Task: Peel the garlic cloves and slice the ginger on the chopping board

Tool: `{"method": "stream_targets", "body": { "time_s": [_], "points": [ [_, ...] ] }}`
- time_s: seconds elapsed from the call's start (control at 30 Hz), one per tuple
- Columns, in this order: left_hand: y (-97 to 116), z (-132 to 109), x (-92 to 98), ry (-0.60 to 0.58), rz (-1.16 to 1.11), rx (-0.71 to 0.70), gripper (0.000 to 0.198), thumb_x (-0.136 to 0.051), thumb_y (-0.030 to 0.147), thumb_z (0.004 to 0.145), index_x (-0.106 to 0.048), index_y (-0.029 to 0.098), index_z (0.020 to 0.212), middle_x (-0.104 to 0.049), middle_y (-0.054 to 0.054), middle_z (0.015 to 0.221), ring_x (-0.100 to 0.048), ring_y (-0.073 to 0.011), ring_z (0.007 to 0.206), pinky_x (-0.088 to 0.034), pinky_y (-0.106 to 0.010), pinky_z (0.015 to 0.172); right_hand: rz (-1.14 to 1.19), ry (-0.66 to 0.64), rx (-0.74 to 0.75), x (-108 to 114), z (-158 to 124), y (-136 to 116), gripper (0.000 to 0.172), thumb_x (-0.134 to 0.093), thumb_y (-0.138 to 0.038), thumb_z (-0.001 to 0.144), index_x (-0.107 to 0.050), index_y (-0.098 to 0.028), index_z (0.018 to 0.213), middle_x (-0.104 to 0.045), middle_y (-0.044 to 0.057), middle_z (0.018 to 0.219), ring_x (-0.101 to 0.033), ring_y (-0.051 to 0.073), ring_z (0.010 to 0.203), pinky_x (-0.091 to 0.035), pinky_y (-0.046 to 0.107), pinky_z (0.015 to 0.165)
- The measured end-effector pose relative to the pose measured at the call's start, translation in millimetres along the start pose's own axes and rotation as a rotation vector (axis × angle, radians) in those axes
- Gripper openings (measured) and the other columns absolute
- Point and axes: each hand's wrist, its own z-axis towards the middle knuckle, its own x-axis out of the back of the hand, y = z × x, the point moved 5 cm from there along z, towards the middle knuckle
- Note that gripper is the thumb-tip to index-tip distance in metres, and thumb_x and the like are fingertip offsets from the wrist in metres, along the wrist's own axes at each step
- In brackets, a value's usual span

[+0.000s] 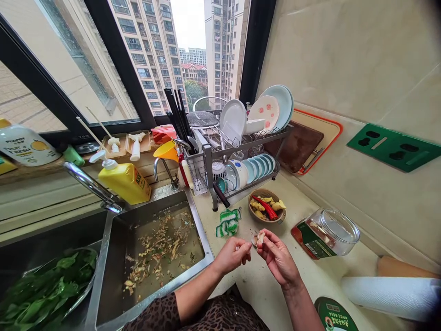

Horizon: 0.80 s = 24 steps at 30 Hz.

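My right hand [278, 262] pinches a piece of garlic [261, 237] with papery skin between thumb and fingertips, above the counter. Close by on its left is my left hand [233, 255], its fingers curled closed. A small pale bit shows at those fingers, too small to name. Just beyond the hands sits a brown bowl [251, 210] holding ginger [257, 205] and red chilies [267, 209]. A green and white striped cloth [228, 222] lies on the counter beyond my left hand. Small crumbs dot the counter under the hands.
Murky water with peel scraps fills the sink [206, 243] at left; leafy greens [58, 280] lie in the other basin. Behind stands a dish rack [206, 161]. A clear jar [327, 232] and a paper towel roll [389, 294] are at right.
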Motion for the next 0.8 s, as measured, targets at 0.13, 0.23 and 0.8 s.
{"method": "stream_targets", "body": {
  "time_s": [0.13,0.23,0.8],
  "points": [
    [9,1,7.7,0.15,0.064,-0.052,0.031,-0.048,0.03,0.076,-0.053,0.014,0.051,-0.049,0.002,0.045,-0.036,-0.0038,0.031,-0.023,-0.017,0.034,-0.078,-0.022,-0.011,-4,-5,1,0.029,-0.079,-0.028,0.063,-0.069,-0.018,0.088,-0.062,0.0,0.075,-0.056,0.009,0.063,-0.049,0.023,0.064],
    [9,2,9.3,0.202,0.032,-0.052,0.02,-0.051,0.024,0.073,-0.044,0.017,0.055,-0.051,0.003,0.045,-0.044,-0.0058,0.032,-0.024,-0.015,0.031,-0.145,-0.005,0.014,-5,-6,2,0.028,-0.078,-0.03,0.064,-0.069,-0.018,0.088,-0.062,0.001,0.077,-0.055,0.01,0.06,-0.048,0.025,0.06],
    [17,9,10.9,0.111,-0.123,-0.075,0.033,-0.068,0.045,0.068,-0.061,0.012,0.069,-0.054,0.001,0.057,-0.043,-0.0068,0.046,-0.029,-0.018,0.043,-0.723,0.029,0.307,-1,-5,-12,0.034,-0.069,-0.044,0.072,-0.069,-0.015,0.09,-0.065,0.004,0.075,-0.054,0.014,0.062,-0.046,0.028,0.059]
  ]
}}
